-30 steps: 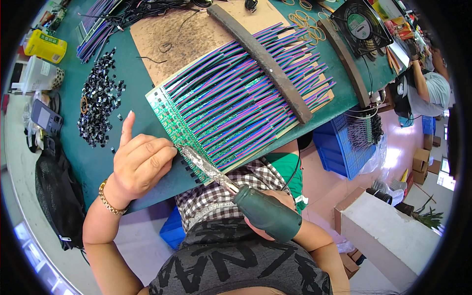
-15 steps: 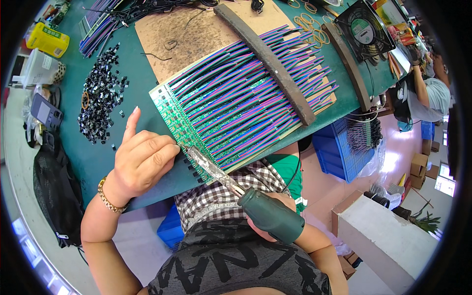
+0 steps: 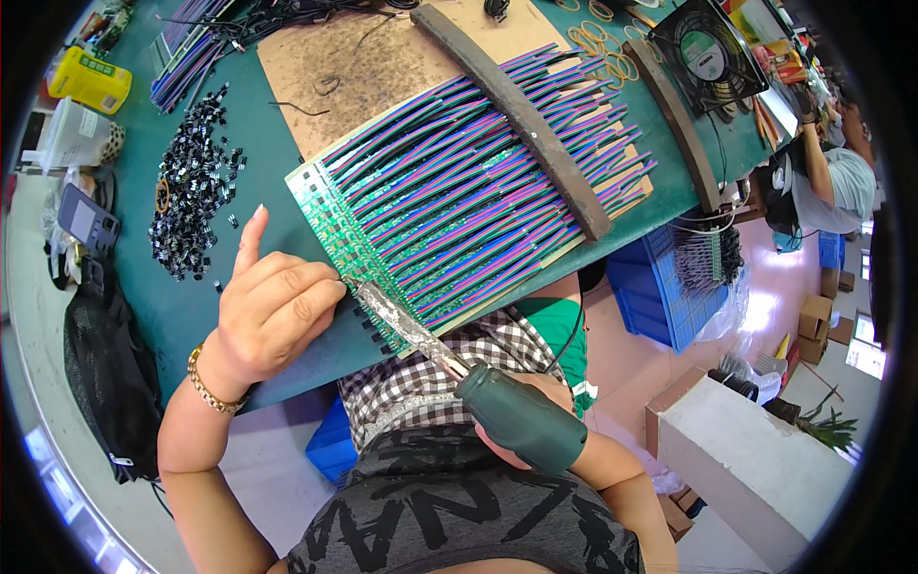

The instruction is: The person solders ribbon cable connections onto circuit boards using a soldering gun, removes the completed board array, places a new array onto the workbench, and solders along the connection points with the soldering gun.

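Hardly anything shifts over this last second: the right hand [image 3: 547,385] grips the soldering iron [image 3: 521,421], its tip at the same spot by the left edge of the green circuit board [image 3: 330,215], which lies on the table [image 3: 201,320] under rows of wires [image 3: 459,201]. The left hand [image 3: 277,311] stays pinched beside it, perhaps on something too small to tell; work seems fixed there.

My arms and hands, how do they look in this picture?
Your left arm and right arm are bare where visible, without sleeves. A gold-coloured link band circles the left wrist. The left hand is ungloved; the partly hidden right hand shows no glove.
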The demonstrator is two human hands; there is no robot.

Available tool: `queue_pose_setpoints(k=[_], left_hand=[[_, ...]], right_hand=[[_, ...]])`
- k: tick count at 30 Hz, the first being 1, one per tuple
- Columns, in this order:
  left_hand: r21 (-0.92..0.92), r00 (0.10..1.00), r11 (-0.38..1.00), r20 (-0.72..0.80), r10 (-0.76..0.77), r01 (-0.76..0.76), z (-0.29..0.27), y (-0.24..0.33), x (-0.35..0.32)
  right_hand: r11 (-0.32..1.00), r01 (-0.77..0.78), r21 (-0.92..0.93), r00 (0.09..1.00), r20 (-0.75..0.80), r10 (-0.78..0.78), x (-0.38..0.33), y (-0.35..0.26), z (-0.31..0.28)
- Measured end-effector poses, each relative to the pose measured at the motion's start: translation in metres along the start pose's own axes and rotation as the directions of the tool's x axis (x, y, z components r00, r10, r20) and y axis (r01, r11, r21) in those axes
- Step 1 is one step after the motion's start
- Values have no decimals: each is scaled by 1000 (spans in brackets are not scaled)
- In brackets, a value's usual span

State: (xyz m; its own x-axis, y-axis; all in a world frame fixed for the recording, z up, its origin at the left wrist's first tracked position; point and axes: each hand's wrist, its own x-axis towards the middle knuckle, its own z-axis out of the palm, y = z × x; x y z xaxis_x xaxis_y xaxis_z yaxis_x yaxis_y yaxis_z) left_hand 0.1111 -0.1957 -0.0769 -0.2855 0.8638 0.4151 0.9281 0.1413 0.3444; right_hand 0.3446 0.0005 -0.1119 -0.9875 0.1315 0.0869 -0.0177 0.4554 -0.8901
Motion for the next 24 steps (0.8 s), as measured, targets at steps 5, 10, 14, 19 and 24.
queue_pose_setpoints(k=[5, 10, 14, 19, 24], left_hand=[[-2, 1000, 1000, 4, 30, -30, 1, -2, -2], [6, 999, 999, -9, 35, -35, 3, -2, -3], [12, 999, 1000, -25, 30, -29, 4, 0, -2], [16, 999, 999, -44, 29, -28, 6, 0, -4], [20, 999, 999, -40, 32, -31, 4, 0, -2]], right_hand=[[958, -202, 204, 979, 2, 206, -7, 2, 2], [987, -158, 17, 987, 13, 158, -7, 3, 1], [997, -33, -63, 999, -35, 31, -7, 6, 5], [992, 65, -108, 998, -1, -66, -11, 12, 1], [997, 83, 4, 995, 49, -83, -12, 18, -3]])
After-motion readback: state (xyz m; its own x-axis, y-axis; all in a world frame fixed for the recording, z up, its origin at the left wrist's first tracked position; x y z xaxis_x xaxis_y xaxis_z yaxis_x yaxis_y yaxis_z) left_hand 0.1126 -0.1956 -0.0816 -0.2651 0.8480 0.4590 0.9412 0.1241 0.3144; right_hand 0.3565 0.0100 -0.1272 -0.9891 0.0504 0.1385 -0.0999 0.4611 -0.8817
